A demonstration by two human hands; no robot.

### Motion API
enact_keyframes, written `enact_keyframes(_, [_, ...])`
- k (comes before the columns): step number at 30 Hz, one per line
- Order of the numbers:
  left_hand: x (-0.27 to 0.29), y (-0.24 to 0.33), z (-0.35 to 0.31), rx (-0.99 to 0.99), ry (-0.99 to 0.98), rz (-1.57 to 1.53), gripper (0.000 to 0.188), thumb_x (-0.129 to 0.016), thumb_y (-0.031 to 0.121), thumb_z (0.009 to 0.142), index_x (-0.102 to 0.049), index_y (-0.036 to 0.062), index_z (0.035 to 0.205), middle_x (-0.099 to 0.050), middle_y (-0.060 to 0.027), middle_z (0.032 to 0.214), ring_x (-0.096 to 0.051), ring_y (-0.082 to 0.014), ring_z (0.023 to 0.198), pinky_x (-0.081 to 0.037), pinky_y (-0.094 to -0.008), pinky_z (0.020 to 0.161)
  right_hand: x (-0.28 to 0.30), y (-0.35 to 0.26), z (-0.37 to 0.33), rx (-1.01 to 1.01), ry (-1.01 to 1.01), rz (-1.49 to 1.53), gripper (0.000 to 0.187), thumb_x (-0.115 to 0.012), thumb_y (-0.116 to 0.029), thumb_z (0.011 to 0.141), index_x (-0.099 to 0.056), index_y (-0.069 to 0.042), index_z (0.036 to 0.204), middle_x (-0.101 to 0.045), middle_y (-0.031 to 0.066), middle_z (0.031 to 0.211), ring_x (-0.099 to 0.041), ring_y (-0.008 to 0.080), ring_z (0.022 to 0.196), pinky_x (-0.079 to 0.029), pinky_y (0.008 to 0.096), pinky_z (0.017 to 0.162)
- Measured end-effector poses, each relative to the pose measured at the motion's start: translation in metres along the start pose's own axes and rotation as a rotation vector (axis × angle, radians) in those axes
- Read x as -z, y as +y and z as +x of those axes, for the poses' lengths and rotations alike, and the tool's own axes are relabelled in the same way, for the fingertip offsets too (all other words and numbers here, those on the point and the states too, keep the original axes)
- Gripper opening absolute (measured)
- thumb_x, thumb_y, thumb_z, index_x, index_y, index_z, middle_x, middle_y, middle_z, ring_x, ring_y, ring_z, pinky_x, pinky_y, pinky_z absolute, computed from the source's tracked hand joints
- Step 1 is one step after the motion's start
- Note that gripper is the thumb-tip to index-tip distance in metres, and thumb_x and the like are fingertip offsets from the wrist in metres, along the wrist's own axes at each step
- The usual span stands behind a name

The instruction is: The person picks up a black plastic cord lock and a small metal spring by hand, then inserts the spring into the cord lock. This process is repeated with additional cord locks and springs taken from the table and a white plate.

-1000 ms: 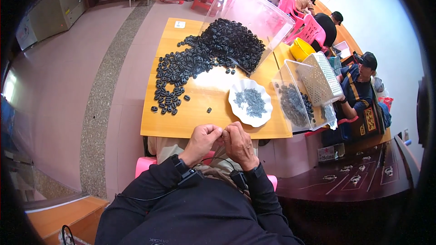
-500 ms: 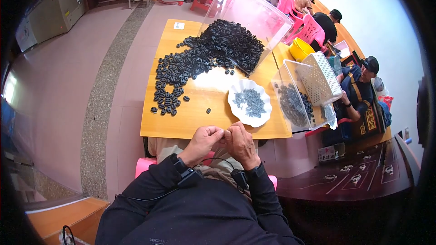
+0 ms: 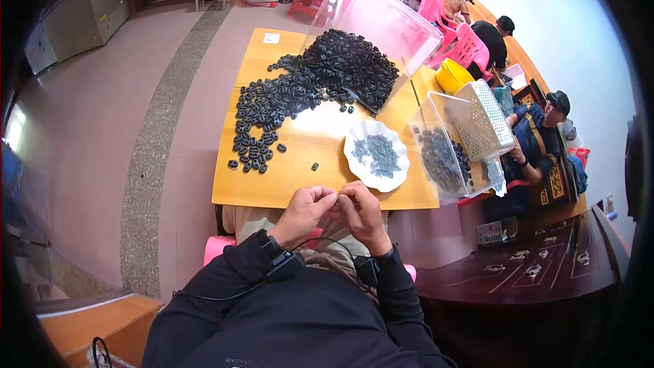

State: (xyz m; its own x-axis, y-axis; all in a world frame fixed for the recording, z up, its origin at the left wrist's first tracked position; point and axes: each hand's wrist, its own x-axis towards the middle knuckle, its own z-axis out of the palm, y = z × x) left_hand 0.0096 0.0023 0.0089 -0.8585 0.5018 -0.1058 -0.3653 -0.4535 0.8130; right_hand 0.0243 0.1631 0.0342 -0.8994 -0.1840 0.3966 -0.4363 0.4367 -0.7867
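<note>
My left hand [image 3: 305, 214] and my right hand [image 3: 364, 212] meet in front of me at the table's near edge, thumbs and fingertips pinched close together. Whatever sits between the fingertips is too small and hidden to name. Just beyond my right hand stands a white scalloped dish [image 3: 356, 172] holding many tiny grey pieces [image 3: 377, 155]. A single small black part [image 3: 315, 166] lies on the wood past my left hand. Farther off, a big heap of black oval two-holed parts [image 3: 349, 61] spills leftward over the table [image 3: 286, 187].
A clear bin [image 3: 409, 34] lies on its side behind the heap. Right of the dish, a clear box [image 3: 426, 123] contains more black parts, with a white perforated basket [image 3: 482, 114] against it. A yellow bowl [image 3: 453, 76] stands behind. One person [image 3: 541, 133] sits at the right; others sit farther back.
My right hand has turned slightly, its fingers now more upright and its thumb showing. The left hand stays nearly in place. The parts on the table look unchanged.
</note>
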Motion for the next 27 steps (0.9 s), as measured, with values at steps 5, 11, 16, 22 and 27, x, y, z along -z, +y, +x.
enact_keyframes(5, [0.001, 0.002, -0.001, -0.048, 0.007, 0.227, 0.016, -0.055, 0.014, 0.096, -0.061, -0.0013, 0.1, -0.062, -0.0008, 0.088, -0.058, -0.0063, 0.078, -0.05, -0.0218, 0.069, 0.004, 0.001, 0.0, -0.142, -0.032, 0.219, 0.003, -0.058, -0.001, 0.09, -0.057, 0.001, 0.089, -0.055, 0.0046, 0.079, -0.056, 0.01, 0.069, -0.046, 0.0226, 0.062])
enact_keyframes(11, [0.001, -0.004, -0.001, -0.221, 0.037, 0.563, 0.017, -0.056, 0.011, 0.092, -0.061, -0.0056, 0.095, -0.064, -0.0061, 0.085, -0.06, -0.0101, 0.076, -0.049, -0.0251, 0.069, 0.012, 0.007, -0.001, -0.277, -0.142, 0.284, 0.006, -0.06, -0.003, 0.09, -0.058, 0.002, 0.088, -0.055, -0.0004, 0.076, -0.052, 0.0061, 0.072, -0.044, 0.0204, 0.062])
enact_keyframes(16, [-0.006, 0.005, -0.006, -0.123, 0.046, 0.355, 0.018, -0.056, 0.012, 0.094, -0.061, -0.0052, 0.096, -0.064, -0.0057, 0.086, -0.06, -0.0097, 0.077, -0.05, -0.0244, 0.07, 0.006, 0.006, -0.002, -0.257, -0.08, 0.269, 0.007, -0.058, -0.004, 0.092, -0.057, 0.0, 0.086, -0.053, -0.0016, 0.076, -0.048, 0.0051, 0.07, -0.041, 0.0202, 0.061])
enact_keyframes(22, [-0.008, 0.006, -0.006, -0.143, 0.049, 0.288, 0.02, -0.055, 0.015, 0.096, -0.06, -0.0043, 0.099, -0.064, -0.0049, 0.086, -0.06, -0.0093, 0.077, -0.05, -0.0234, 0.07, 0.005, 0.009, -0.003, -0.398, -0.051, 0.547, 0.005, -0.061, -0.005, 0.09, -0.059, 0.001, 0.09, -0.059, -0.0017, 0.08, -0.053, 0.0051, 0.072, -0.044, 0.0196, 0.065])
enact_keyframes(27, [-0.006, 0.007, -0.006, -0.161, 0.054, 0.301, 0.02, -0.055, 0.015, 0.096, -0.06, -0.0043, 0.099, -0.063, -0.0047, 0.086, -0.061, -0.0095, 0.077, -0.05, -0.0227, 0.07, 0.009, -0.002, 0.0, -0.477, -0.037, 0.602, 0.008, -0.064, -0.005, 0.088, -0.062, 0.002, 0.092, -0.062, -0.0008, 0.082, -0.055, 0.0053, 0.074, -0.045, 0.0193, 0.068])
